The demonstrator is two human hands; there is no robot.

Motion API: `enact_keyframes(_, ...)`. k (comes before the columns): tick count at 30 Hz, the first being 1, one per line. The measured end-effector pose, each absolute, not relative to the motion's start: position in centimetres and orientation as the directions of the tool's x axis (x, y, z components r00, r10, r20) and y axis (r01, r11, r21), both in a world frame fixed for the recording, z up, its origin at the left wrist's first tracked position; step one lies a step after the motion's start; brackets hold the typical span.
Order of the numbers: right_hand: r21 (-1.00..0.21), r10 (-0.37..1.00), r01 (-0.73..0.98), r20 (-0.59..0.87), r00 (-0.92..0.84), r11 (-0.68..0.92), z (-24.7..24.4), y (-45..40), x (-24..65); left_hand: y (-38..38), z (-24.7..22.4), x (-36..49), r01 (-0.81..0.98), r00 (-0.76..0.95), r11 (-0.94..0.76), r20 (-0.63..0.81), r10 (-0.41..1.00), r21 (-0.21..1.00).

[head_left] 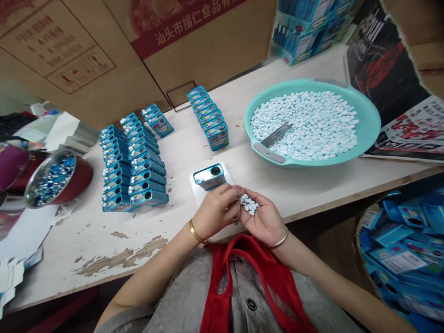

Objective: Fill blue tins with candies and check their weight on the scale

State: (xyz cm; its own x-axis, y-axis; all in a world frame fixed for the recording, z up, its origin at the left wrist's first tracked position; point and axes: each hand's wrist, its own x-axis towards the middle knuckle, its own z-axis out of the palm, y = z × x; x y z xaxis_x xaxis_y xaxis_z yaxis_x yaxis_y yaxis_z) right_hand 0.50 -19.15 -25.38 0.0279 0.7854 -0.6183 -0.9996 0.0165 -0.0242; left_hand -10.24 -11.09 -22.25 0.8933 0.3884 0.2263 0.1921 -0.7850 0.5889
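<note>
My right hand (pixel 262 217) is palm up, cupped around a small heap of white candies (pixel 249 204). Beside it my left hand (pixel 220 206) has its fingers pressed together at the edge of the heap; what they hold, if anything, is too small to make out. Just beyond my left hand a blue tin (pixel 209 175) with a round dark hole in its top stands on a white scale-like plate (pixel 227 173). A teal basin (pixel 369 120) full of white candies, with a metal scoop (pixel 275 134) in it, sits to the right.
Rows of blue tins (pixel 147 178) stand at the left, and another row (pixel 208 115) at the back. A red-sided metal bowl (pixel 83 175) holds blue wrapped pieces. Large cartons (pixel 208 41) line the back. A bin of blue boxes (pixel 398 259) is low at the right.
</note>
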Motion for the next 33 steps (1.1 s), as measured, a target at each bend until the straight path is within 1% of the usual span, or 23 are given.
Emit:
enact_keyframes(2, -0.044, 0.808, -0.999, -0.588, 0.028, 0.002, -24.9, -18.8, 0.6, -9.7, -21.1, -10.3, 0.211, 0.843, -0.776, 0.291, 0.452, 0.595)
enact_keyframes(4, -0.057, 0.82, -0.998, -0.571, 0.035, 0.003, -24.7, -18.5, 0.8, -8.2, -20.1, -10.3, 0.28, 0.799, -0.791, 0.324, 0.506, 0.544)
enact_keyframes(7, -0.08, 0.818, -0.997, -0.574, 0.048, 0.003, -24.7, -18.5, 1.0, -6.3, -19.4, -10.2, 0.37, 0.807, -0.817, 0.283, 0.518, 0.442)
enact_keyframes(9, -0.093, 0.809, -0.996, -0.586, 0.052, -0.003, -25.0, -18.8, 1.1, -5.5, -19.2, -10.2, 0.382, 0.828, -0.826, 0.244, 0.505, 0.414)
enact_keyframes(11, -0.101, 0.801, -0.995, -0.596, 0.057, -0.005, -25.3, -19.1, 1.4, -5.1, -18.9, -10.4, 0.363, 0.829, -0.825, 0.254, 0.498, 0.433)
enact_keyframes(15, -0.123, 0.769, -0.992, -0.633, 0.089, 0.014, -25.9, -20.1, 2.3, -4.4, -17.8, -11.9, 0.337, 0.794, -0.813, 0.32, 0.517, 0.475)
enact_keyframes(18, -0.167, 0.712, -0.985, -0.687, 0.145, 0.039, -26.5, -21.1, 3.2, -3.7, -17.6, -13.9, 0.395, 0.749, -0.795, 0.34, 0.569, 0.46)
enact_keyframes(21, -0.218, 0.65, -0.974, -0.732, 0.202, 0.056, -27.2, -22.1, 4.1, -3.3, -18.2, -15.9, 0.465, 0.708, -0.755, 0.318, 0.631, 0.462)
enact_keyframes(23, -0.23, 0.618, -0.971, -0.755, 0.217, 0.061, -27.5, -22.6, 4.4, -3.3, -18.7, -16.7, 0.49, 0.696, -0.737, 0.3, 0.652, 0.465)
enact_keyframes(29, -0.202, 0.578, -0.977, -0.791, 0.202, 0.065, -27.1, -22.6, 4.5, -4.1, -19.8, -16.9, 0.452, 0.726, -0.771, 0.317, 0.61, 0.449)
enact_keyframes(33, -0.195, 0.592, -0.98, -0.785, 0.184, 0.047, -26.7, -22.2, 4.0, -4.5, -20.4, -16.8, 0.454, 0.729, -0.799, 0.352, 0.587, 0.394)
